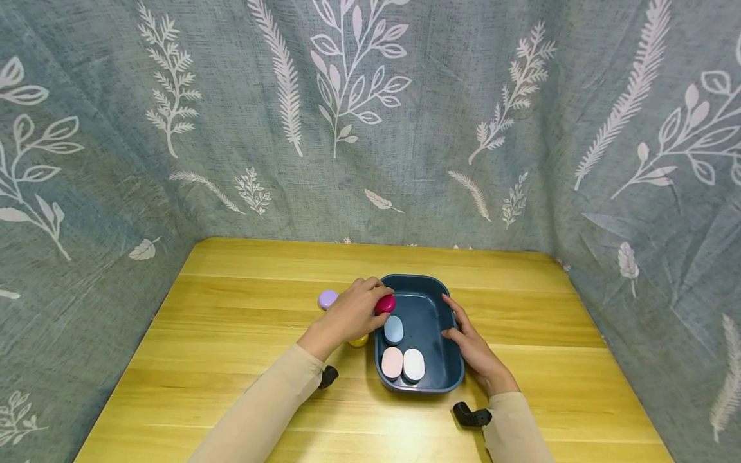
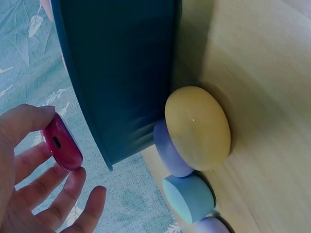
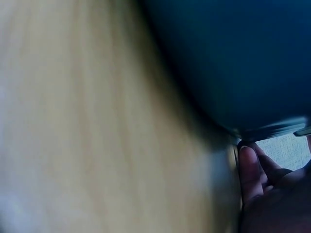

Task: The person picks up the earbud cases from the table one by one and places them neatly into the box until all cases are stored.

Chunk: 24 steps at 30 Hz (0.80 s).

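**A:** Pinching that magenta case (image 1: 384,303) in the left hand (image 1: 353,315), right over the near-left rim of the blue tub (image 1: 446,360)?

**B:** Yep, thumb and fingers around it. Right hand (image 1: 471,347) rests on the tub's right wall, fingers fairly straight. Three cases lie inside: blue (image 1: 393,329), pink (image 1: 392,363), white (image 1: 413,364). A yellow case (image 2: 197,128) sits just outside on the table (image 1: 231,308).

No readable text, label, brand, number or sign appears in any view.
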Each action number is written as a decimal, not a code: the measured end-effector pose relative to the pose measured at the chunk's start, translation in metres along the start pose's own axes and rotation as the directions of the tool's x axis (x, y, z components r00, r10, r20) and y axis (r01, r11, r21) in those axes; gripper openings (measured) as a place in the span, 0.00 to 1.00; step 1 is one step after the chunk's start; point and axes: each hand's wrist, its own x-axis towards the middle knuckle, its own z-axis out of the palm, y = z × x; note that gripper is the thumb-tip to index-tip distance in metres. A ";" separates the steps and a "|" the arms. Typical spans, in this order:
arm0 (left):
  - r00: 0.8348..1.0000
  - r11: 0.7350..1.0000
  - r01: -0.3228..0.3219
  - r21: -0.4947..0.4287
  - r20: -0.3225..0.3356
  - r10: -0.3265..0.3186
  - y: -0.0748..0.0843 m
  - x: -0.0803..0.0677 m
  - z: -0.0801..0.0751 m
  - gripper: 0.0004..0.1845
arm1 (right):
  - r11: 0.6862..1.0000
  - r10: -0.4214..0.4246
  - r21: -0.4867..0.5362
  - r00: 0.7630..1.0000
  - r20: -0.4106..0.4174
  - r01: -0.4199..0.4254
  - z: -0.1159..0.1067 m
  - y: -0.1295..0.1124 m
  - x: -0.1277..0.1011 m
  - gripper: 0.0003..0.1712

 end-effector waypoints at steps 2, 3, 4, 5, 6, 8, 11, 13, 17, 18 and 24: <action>1.000 1.000 0.004 -0.006 0.006 -0.004 0.001 0.001 0.000 0.24 | 1.000 -0.006 0.008 1.000 0.002 0.006 0.000 0.000 0.000 0.43; 1.000 1.000 0.007 -0.008 0.009 -0.007 0.001 0.001 0.000 0.24 | 1.000 -0.008 0.014 1.000 0.003 0.008 0.000 0.000 0.000 0.44; 1.000 1.000 0.010 -0.007 0.013 -0.010 0.001 0.002 0.001 0.24 | 1.000 -0.008 0.013 1.000 0.003 0.008 0.000 0.000 0.000 0.44; 1.000 1.000 0.013 -0.006 0.017 -0.013 0.002 0.002 0.001 0.25 | 1.000 -0.007 0.011 1.000 0.004 0.007 0.000 0.000 0.000 0.43; 1.000 1.000 0.014 -0.006 0.021 -0.014 0.002 0.003 0.001 0.25 | 1.000 -0.006 0.008 1.000 0.004 0.005 0.000 0.000 0.000 0.43; 1.000 1.000 0.017 -0.004 0.027 -0.017 0.003 0.004 0.002 0.25 | 1.000 0.000 0.006 1.000 0.002 0.000 -0.001 0.000 0.000 0.43; 0.999 1.000 0.016 -0.001 0.033 -0.016 0.003 0.006 0.003 0.26 | 1.000 0.007 0.002 1.000 0.000 -0.007 -0.002 0.000 0.000 0.43; 0.999 1.000 0.016 -0.001 0.036 -0.016 0.004 0.007 0.003 0.26 | 1.000 0.008 0.003 1.000 0.000 -0.008 -0.002 0.000 0.000 0.43; 0.999 1.000 0.006 0.002 0.038 -0.006 0.004 0.010 0.005 0.25 | 1.000 0.008 0.005 1.000 0.002 -0.008 -0.003 0.000 -0.001 0.43; 0.999 1.000 0.000 0.004 0.037 0.000 0.004 0.010 0.005 0.25 | 1.000 0.008 0.004 1.000 0.002 -0.008 -0.003 0.000 -0.001 0.43; 0.999 1.000 -0.028 0.003 0.039 0.028 0.004 0.014 0.007 0.25 | 1.000 0.002 0.004 1.000 0.012 -0.002 -0.002 0.000 0.000 0.43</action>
